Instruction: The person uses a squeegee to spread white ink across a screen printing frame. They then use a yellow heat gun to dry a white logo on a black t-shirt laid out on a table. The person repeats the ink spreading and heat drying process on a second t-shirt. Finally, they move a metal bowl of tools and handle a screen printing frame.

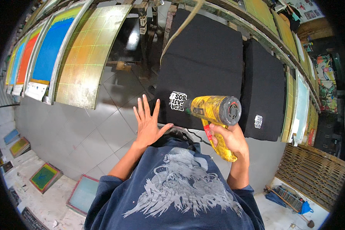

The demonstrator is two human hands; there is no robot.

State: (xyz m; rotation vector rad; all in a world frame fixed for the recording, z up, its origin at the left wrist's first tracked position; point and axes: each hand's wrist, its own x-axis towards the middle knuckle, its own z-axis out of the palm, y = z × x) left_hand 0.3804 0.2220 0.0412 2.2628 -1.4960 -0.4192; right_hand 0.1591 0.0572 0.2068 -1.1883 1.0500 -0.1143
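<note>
The wide black cloth (203, 57) lies ahead. I have the yellow heat gun (209, 107) gripped in the right hand (232, 138); the left hand (147, 126) is empty, fingers spread. At the cloth's near-left corner, the white print (177, 101) is drying, I judge; next calls for even heat.

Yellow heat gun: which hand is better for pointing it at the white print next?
Probably the right hand: it grips the yellow heat gun, which points toward the white print. The left hand looks empty, spread near the black cloth.
</note>
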